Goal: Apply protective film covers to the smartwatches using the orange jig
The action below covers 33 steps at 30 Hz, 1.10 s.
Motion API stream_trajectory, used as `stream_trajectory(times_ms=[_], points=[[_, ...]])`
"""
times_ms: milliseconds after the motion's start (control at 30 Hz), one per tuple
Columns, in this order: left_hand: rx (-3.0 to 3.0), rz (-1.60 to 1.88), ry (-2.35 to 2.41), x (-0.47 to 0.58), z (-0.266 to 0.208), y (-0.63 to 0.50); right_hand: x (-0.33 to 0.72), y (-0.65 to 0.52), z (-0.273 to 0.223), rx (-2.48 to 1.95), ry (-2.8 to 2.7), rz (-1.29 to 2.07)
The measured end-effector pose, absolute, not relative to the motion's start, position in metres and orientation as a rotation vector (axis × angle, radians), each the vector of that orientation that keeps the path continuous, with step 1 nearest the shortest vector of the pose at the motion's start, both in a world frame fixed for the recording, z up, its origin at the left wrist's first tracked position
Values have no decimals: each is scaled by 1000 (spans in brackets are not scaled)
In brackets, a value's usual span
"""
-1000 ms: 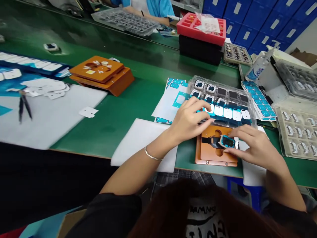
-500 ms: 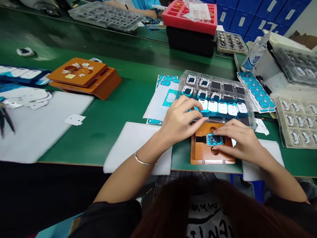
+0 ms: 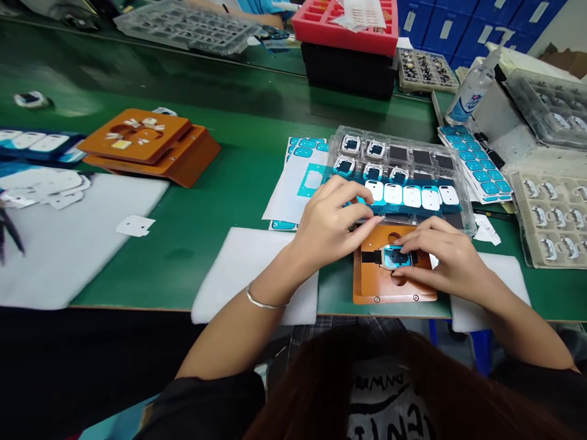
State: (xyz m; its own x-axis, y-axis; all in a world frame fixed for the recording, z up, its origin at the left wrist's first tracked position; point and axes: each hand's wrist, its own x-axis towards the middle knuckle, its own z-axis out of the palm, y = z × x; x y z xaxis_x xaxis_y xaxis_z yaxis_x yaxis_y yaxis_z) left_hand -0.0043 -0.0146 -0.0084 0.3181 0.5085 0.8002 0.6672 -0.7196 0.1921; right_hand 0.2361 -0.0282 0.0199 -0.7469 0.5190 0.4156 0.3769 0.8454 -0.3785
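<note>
A watch case point(image 3: 395, 257) with a blue film edge and dark centre sits in an orange fixture point(image 3: 380, 287) with a black strap piece at its left. My right hand point(image 3: 443, 256) has its thumb at the case's lower edge and its fingertips on the upper right of its face. To the upper left, my left hand point(image 3: 332, 217) hovers by the front of a clear tray point(image 3: 465, 195), fingers curved and apart, holding nothing visible. Lying across the tray is a blue strip with white-backed stickers point(image 3: 411, 197). Several watch cases point(image 3: 351, 144) fill some tray pockets.
Blue sticker sheets point(image 3: 479, 165) flank the tray, near a pump bottle point(image 3: 472, 91). A tray of metal parts point(image 3: 550, 217) sits at right. Another orange fixture point(image 3: 147, 143) stands at left, and white foam pads point(image 3: 257, 275) lie along the table edge. A co-worker's arm point(image 3: 257, 17) shows behind.
My right fingertips have shifted slightly inward over the case's face. My left hand stays almost in place. The view has moved slightly.
</note>
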Motion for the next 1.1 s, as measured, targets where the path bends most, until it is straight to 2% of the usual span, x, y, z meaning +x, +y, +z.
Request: stream_trajectory(times_ms=[167,367,733,1100], points=[[-2537,-1386,-1085,-6,-1,-19,234,-29,24,-626,-2450,345],[-2941,-1651,-748,0,14,-34,231,-43,33,-650,-2156,372],[-2973,-1964,-1015,6,13,-45,225,-52,44,-649,-2204,195],[-3003,-2032,-919,8,14,-44,227,-58,51,-612,-2281,163]])
